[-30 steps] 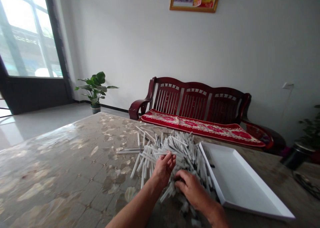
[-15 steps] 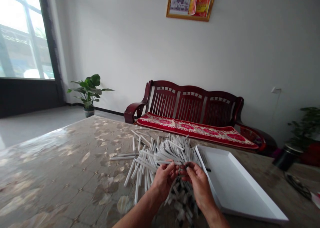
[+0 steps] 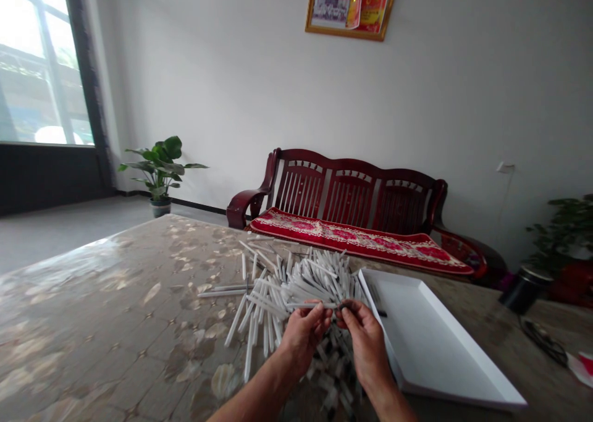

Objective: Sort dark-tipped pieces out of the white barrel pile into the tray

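Observation:
My left hand [image 3: 302,337] is closed in a pinch around a slim white pen-like tube [image 3: 300,305], which lies nearly level and points left. Facing it, my right hand [image 3: 365,338] pinches a small dark piece [image 3: 343,307] at the tube's right end. Whether the two parts are joined I cannot tell. Just beyond and below both hands spreads a heap of similar white tubes [image 3: 319,274]. Under my wrists the heap shows short pieces with dark ends [image 3: 331,372], partly blurred.
Right of the heap lies a shallow white box tray [image 3: 449,335], with a few dark thin sticks [image 3: 376,295] at its left wall. The table [image 3: 152,348] has a patterned cover. Behind it stands a red wooden bench [image 3: 352,193]. A black cable [image 3: 542,341] lies at right.
The view has shifted slightly. My hands keep their pinch on the tube and dark piece, with the fingertips a little closer around them.

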